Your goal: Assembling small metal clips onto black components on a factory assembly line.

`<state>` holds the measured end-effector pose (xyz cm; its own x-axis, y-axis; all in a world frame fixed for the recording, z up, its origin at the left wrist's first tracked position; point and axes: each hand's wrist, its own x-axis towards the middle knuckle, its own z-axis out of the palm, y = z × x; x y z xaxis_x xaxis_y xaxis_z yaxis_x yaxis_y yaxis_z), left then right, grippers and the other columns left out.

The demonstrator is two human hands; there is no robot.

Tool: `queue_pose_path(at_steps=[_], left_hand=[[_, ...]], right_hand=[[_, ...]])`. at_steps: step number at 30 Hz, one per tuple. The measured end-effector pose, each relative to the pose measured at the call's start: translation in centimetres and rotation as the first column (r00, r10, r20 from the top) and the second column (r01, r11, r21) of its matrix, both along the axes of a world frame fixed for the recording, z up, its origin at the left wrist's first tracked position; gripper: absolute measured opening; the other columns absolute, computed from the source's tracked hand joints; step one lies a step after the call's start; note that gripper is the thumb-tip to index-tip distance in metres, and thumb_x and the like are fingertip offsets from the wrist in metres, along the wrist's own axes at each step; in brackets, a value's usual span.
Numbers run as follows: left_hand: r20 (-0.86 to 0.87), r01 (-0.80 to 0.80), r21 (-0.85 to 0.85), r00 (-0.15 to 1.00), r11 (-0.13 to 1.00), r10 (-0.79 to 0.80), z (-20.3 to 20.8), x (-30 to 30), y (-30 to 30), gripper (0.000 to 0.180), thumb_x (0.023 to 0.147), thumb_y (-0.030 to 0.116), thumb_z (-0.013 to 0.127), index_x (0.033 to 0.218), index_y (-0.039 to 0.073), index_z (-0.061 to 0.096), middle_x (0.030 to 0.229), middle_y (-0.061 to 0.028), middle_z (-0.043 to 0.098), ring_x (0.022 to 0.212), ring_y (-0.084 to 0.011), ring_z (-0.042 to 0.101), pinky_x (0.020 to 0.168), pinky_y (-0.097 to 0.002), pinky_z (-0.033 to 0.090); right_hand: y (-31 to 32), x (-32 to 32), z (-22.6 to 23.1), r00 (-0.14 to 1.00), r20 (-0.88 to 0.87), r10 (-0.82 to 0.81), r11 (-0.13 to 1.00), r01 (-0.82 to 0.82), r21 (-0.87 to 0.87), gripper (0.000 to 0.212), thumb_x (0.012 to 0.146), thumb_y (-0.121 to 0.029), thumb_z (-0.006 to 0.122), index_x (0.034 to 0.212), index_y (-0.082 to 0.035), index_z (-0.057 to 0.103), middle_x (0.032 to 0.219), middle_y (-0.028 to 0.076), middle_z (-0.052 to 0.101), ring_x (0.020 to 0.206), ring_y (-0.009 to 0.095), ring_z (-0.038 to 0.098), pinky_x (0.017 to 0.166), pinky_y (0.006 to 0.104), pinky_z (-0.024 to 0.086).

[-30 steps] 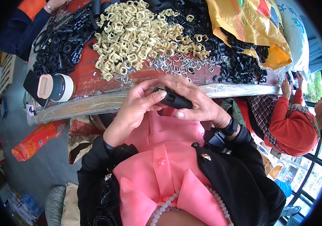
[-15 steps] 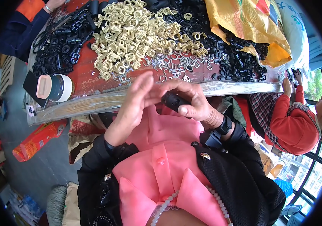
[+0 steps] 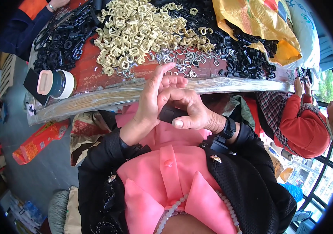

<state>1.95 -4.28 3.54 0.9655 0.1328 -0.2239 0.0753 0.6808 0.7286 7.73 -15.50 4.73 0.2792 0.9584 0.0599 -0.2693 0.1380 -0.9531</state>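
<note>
My right hand (image 3: 195,111) is closed around a short black plastic fitting (image 3: 168,114), thumb along its near side and fingers curled over the top. My left hand (image 3: 149,99) is upright with its fingers stretched out, and its palm meets the end of the fitting. The far end of the fitting is hidden behind my hands. Just beyond them, on the red tabletop, lie metal wire clips (image 3: 190,58) and a large heap of cream plastic clips (image 3: 135,31).
Black fittings (image 3: 63,48) pile up at the left, more small black parts (image 3: 248,58) at the right by a yellow woven sack (image 3: 260,27). A lidded cup (image 3: 62,84) stands near the plastic-wrapped table edge (image 3: 96,99). Co-workers sit at right (image 3: 303,124) and far left (image 3: 24,31).
My left hand has come in to the right, its palm now against the end of the fitting. My right hand has shifted slightly left and down, still holding it.
</note>
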Motion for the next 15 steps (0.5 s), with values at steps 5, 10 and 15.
queue_pose_path(at_steps=[5,10,15], left_hand=[[0.065,-0.047,0.339,0.998,0.94,0.027,0.4,0.0,-0.2,0.048,0.087,0.037,0.032,0.117,0.0,0.037,0.097,-0.0139,0.053,0.089,-0.0176,0.05,0.085,-0.0297,0.036],[-0.056,-0.098,0.923,0.923,0.373,0.381,-0.8,0.1,7.5,0.038,0.077,0.025,0.055,0.106,0.001,0.049,0.108,-0.0153,0.048,0.097,-0.0235,0.048,0.082,-0.0327,0.039],[0.329,-0.088,0.87,0.837,-0.486,0.437,-2.8,1.1,15.4,0.036,0.075,0.018,0.053,0.108,0.003,0.048,0.11,-0.0228,0.044,0.097,-0.0354,0.046,0.085,-0.0392,0.037]], right_hand=[[-1.1,1.0,0.0,0.998,0.045,0.043,0.992,-0.038,-0.12,0.055,0.064,-0.044,0.065,0.09,0.002,0.051,0.083,0.006,0.053,0.08,0.014,0.051,0.071,0.0246,0.04],[-8.8,5.9,1.0,0.973,0.229,0.0,0.948,0.073,-0.311,0.033,0.073,-0.031,0.059,0.083,0.0,0.056,0.08,0.007,0.054,0.073,0.013,0.052,0.067,0.0247,0.041],[-22.8,5.1,-3.8,0.782,0.607,0.143,0.436,0.501,-0.748,0.035,0.073,-0.03,0.06,0.09,0.0,0.056,0.08,0.01,0.058,0.072,0.018,0.057,0.064,0.0271,0.044]])
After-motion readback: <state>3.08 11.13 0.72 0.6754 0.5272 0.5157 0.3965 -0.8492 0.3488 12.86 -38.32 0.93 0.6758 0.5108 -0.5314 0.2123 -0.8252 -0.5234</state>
